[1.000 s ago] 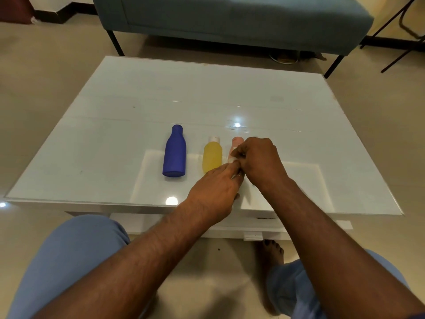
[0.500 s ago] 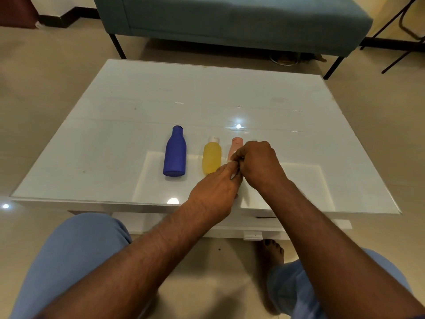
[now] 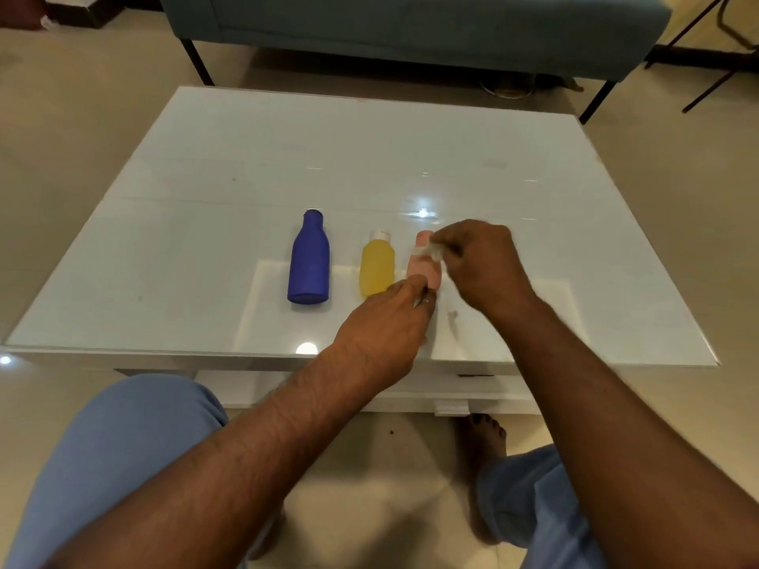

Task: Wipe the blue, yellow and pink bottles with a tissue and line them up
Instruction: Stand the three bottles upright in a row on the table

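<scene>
Head view: right hand (image 3: 478,266) now lifted up to the cap end of the pink bottle (image 3: 423,266), pinching a small wad of tissue (image 3: 431,250) against it; half a second ago pressed low beside the left hand. Left hand (image 3: 388,326) at the bottle's near end, fingertips touching it, probably steadying — grip partly hidden. Blue bottle (image 3: 309,262) and yellow bottle (image 3: 376,269) lying in a row to the left on the white table (image 3: 205,178), untouched. Looks like last bottle being wiped; row nearly done.

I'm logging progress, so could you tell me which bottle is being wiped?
The pink bottle, rightmost in the row: the right hand holds the tissue against it.
</scene>
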### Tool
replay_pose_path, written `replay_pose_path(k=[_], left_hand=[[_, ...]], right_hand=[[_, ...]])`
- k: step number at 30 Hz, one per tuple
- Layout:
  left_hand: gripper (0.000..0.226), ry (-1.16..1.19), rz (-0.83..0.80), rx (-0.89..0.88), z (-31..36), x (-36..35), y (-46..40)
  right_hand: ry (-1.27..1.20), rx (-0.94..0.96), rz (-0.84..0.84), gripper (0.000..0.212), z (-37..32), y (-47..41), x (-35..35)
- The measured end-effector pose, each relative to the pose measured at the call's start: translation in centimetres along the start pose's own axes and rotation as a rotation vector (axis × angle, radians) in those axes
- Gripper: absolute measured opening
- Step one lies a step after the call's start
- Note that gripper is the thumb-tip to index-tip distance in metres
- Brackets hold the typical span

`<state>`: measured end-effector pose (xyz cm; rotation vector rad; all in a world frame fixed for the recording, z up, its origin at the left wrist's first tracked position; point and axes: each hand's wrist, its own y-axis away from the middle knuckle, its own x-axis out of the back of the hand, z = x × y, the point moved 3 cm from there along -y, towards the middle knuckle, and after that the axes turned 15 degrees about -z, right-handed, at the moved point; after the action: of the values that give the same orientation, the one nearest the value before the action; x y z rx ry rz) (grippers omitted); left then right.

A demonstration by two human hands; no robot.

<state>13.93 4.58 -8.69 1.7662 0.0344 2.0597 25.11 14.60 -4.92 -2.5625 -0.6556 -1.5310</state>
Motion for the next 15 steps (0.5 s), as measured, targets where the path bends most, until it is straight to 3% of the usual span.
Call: replay_pose_path(k=[3, 9, 15], left_hand=[[0.073, 0.028, -0.01, 0.001, 0.0, 0.1, 0.0], [0.076, 0.047, -0.027, 0.003, 0.2, -0.2, 0.1], [0.08, 0.009, -0.04, 0.013, 0.4, -0.1, 0.2]], right_hand=[[0.093, -0.051, -0.123, 0.037, 0.2, -1.0, -2.3], [0.248, -0.056, -0.183, 0.036, -0.4, 0.2, -1.9], [0.086, -0.043, -0.188, 0.027, 0.1, 2.0, -1.2]])
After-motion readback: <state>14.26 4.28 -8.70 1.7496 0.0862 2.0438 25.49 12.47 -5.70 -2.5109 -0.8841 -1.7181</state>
